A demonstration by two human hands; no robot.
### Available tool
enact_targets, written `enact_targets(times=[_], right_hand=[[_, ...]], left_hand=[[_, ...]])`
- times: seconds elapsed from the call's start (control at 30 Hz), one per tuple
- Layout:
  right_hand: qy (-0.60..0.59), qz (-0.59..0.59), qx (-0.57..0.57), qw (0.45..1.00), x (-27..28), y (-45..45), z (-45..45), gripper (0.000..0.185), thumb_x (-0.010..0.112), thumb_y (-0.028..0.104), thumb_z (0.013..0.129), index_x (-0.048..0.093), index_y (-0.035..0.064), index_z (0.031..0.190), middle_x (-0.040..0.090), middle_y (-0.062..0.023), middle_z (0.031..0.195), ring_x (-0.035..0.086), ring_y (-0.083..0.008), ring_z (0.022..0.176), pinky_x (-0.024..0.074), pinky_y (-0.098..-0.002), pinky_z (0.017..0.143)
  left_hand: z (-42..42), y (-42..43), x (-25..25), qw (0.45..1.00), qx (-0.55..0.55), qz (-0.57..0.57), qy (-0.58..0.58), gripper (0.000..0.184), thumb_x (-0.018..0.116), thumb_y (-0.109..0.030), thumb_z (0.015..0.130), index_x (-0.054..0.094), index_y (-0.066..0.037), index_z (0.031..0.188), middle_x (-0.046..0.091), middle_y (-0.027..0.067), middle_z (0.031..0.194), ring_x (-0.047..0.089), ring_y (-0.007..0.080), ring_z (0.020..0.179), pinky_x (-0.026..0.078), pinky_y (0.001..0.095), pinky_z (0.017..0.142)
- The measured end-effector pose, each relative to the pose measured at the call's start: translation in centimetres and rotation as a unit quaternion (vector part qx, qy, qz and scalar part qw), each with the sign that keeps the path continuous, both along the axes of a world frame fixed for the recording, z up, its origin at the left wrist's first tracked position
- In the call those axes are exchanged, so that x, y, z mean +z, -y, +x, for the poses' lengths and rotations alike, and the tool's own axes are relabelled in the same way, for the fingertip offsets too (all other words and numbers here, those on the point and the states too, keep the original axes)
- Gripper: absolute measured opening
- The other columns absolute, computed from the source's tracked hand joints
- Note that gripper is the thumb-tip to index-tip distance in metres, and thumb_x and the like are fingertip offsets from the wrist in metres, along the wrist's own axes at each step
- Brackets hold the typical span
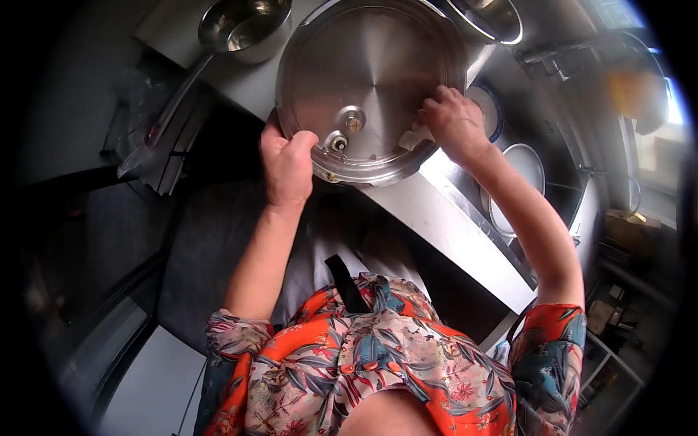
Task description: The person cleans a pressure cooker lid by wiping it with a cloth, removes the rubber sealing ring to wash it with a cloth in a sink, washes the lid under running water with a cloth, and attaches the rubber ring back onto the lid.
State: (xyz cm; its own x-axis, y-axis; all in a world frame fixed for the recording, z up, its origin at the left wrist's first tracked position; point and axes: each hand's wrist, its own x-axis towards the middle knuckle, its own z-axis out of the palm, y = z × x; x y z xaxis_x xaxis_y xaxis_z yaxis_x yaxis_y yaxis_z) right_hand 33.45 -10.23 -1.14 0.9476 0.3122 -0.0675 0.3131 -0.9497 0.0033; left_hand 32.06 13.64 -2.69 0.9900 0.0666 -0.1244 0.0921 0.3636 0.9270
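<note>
A large round steel pressure cooker lid [371, 80] is held up in front of me, its face with two valve fittings toward the camera. My left hand [287, 160] grips the lid's lower left rim, thumb on the face and the other fingers hidden behind it. The valves [353, 123] sit close to that thumb. My right hand [454, 123] is closed on a small white cloth [416, 138] or tissue; which of the two I cannot tell. That white piece touches the lid's face near its lower right rim.
A saucepan [251, 33] with a long handle stands on the counter at upper left, and another metal pot [494, 18] at upper right. Plates [522, 178] lie in the sink area on the right. The white counter edge [458, 232] runs diagonally below the lid.
</note>
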Motion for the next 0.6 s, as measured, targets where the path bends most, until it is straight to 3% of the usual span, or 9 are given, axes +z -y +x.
enact_targets(times=[0.1,0.13,0.2,0.27,0.37,0.47,0.5,0.6], right_hand=[[-0.021,-0.032,0.025,0.999,-2.1,-1.6,-1.0,0.025,0.057,0.03,0.079,0.061,0.0058,0.083,0.056,-0.0121,0.09,0.057,-0.0287,0.087,0.0486,-0.0377,0.075],[-0.083,-0.03,0.019,0.996,-2.3,-2.8,-1.3,0.03,0.057,0.036,0.079,0.062,0.0065,0.084,0.057,-0.0121,0.095,0.058,-0.0269,0.088,0.0493,-0.0372,0.074],[-0.165,0.001,-0.001,0.986,-1.4,-6.3,-2.1,0.038,0.056,0.042,0.081,0.064,0.0047,0.078,0.061,-0.013,0.086,0.061,-0.0249,0.085,0.0495,-0.0351,0.074],[-0.244,0.062,-0.007,0.968,-0.7,-8.4,-1.7,0.036,0.055,0.039,0.081,0.064,0.0045,0.074,0.061,-0.0132,0.079,0.061,-0.0271,0.083,0.0489,-0.0362,0.076],[-0.249,0.152,-0.003,0.956,-0.1,-8.4,-1.9,0.028,0.052,0.031,0.084,0.063,0.0058,0.08,0.06,-0.0128,0.084,0.06,-0.0277,0.086,0.0478,-0.0373,0.079],[-0.221,0.134,0.077,0.963,-1.3,-5.3,-2.1,0.021,0.051,0.027,0.084,0.062,0.0092,0.088,0.06,-0.0101,0.09,0.059,-0.0258,0.09,0.0474,-0.0377,0.079],[-0.219,-0.002,0.118,0.968,-2.4,-3.3,-1.4,0.019,0.051,0.027,0.085,0.06,0.0126,0.093,0.059,-0.0071,0.096,0.057,-0.0238,0.095,0.0469,-0.0388,0.078],[-0.191,-0.154,0.117,0.962,1.3,-1.6,1.1,0.017,0.052,0.018,0.083,0.062,0.0109,0.094,0.058,-0.0093,0.1,0.053,-0.0252,0.104,0.0418,-0.0371,0.088]], left_hand=[[-0.3,0.7,0.2,0.999,0.038,-0.024,0.004,0.033,0.045,0.005,0.065,0.054,0.004,0.097,0.056,0.0055,0.092,0.051,0.0132,0.084,0.039,0.0238,0.081],[-0.3,0.8,0.3,0.998,0.047,-0.029,0.009,0.033,0.045,0.005,0.065,0.054,0.004,0.097,0.056,0.0056,0.093,0.051,0.013,0.084,0.039,0.0237,0.081],[-0.5,1.1,0.3,0.996,0.072,-0.042,0.004,0.034,0.043,0.006,0.065,0.054,0.003,0.097,0.056,0.0049,0.093,0.051,0.0125,0.084,0.038,0.0228,0.081],[-0.6,1.2,0.0,0.995,0.089,-0.046,0.0,0.035,0.043,0.007,0.064,0.054,0.003,0.097,0.056,0.0045,0.093,0.051,0.0121,0.084,0.038,0.0222,0.082],[-0.7,1.2,0.2,0.994,0.084,-0.068,0.011,0.034,0.042,0.007,0.064,0.054,0.002,0.096,0.057,0.0043,0.093,0.051,0.0115,0.084,0.039,0.0223,0.082],[-0.7,0.9,-0.4,0.996,0.07,-0.054,0.018,0.038,0.039,0.008,0.065,0.055,0.003,0.099,0.058,0.0045,0.096,0.052,0.011,0.086,0.04,0.0229,0.083],[-0.7,0.7,-0.6,0.997,0.063,-0.043,0.023,0.04,0.037,0.008,0.065,0.055,0.004,0.101,0.058,0.0046,0.097,0.053,0.0108,0.088,0.041,0.0231,0.084],[-0.6,0.6,-0.5,0.996,0.056,-0.067,0.032,0.041,0.037,0.009,0.065,0.056,0.004,0.1,0.058,0.0047,0.098,0.053,0.011,0.088,0.041,0.0232,0.085]])
